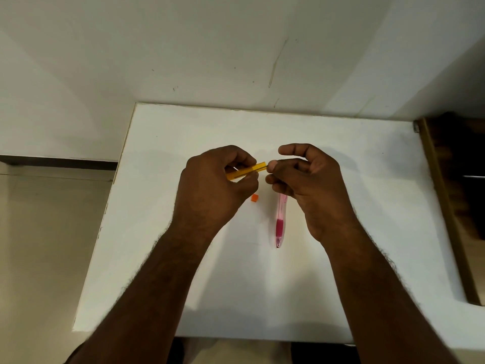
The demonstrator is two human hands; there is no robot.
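Case (250, 170): yellow and slim, held above the table (183, 258). It lies nearly level between my two hands, its right end a little higher.
View: head camera only, looking down on my hands.
Left hand (215, 185): grasps the case, thumb and fingers curled round its left half.
Right hand (307, 179): fingers curled, thumb tip against the case's right end, index lifted clear above. I cannot tell whether I pinch the end itself or something thin coming from it.
Cap (254, 197): small and orange, on the table just below my left hand, apart from the case.
Pen (280, 222): pink, on the table under my right hand, tip toward me, untouched. My fingers hide its far end.
Done: going by the loose cap, the case seems to be opened, if that cap is its own.
In hand: I seem to be working at the case's right end, perhaps drawing something out.
Left: whatever comes out likely goes to the pen, and the cap back on. Neither looks begun.
Container: the case is the only one. A dark line runs along its side, but I cannot make out what is inside, and my thumb covers its mouth.
Around: white wall (210, 48) behind the table, floor (39, 232) to the left, a brown wooden edge (446, 206) at the right.
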